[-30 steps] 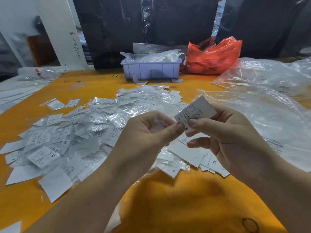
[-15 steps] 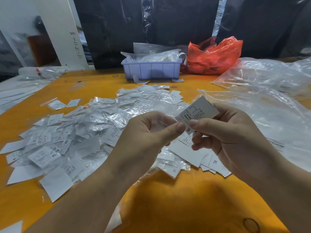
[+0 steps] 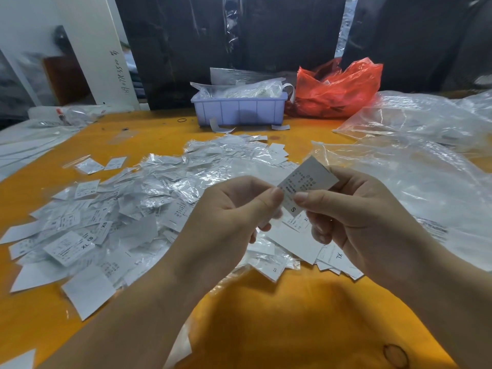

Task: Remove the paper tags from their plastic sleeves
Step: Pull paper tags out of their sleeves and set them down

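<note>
I hold one white paper tag [image 3: 307, 182], printed with text and an "S", above the table's middle. My left hand [image 3: 229, 217] pinches its lower left edge between thumb and fingers. My right hand [image 3: 354, 222] pinches its lower right part, thumb on the front. Whether a plastic sleeve still covers this tag I cannot tell. Below and to the left spreads a wide pile of sleeved tags [image 3: 159, 187] mixed with bare white tags [image 3: 87, 288].
The orange table [image 3: 292, 328] carries a lilac plastic bin [image 3: 239, 110] of bags at the back, a red plastic bag [image 3: 335, 89] beside it, and large clear plastic bags [image 3: 415, 182] along the right. A white board [image 3: 106, 49] leans at the back left.
Both hands and the tag stay almost in place; the tag's pinched end has shifted slightly between the thumbs.
</note>
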